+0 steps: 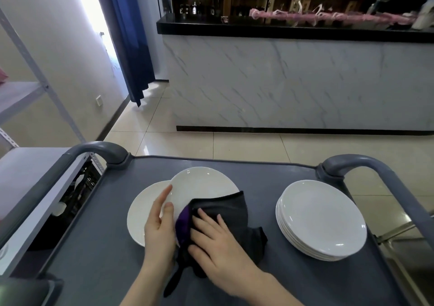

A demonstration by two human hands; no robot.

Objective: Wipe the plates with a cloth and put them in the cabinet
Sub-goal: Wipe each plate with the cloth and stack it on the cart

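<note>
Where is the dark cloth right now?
Head view, centre: the dark cloth is under the right hand, pressed on the white plate the left hand holds, left of the plate stack on the grey cart.

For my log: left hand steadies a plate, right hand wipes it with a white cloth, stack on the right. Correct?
No: the head view shows the cloth on the plate is dark grey, not white. The rest stands.
</note>
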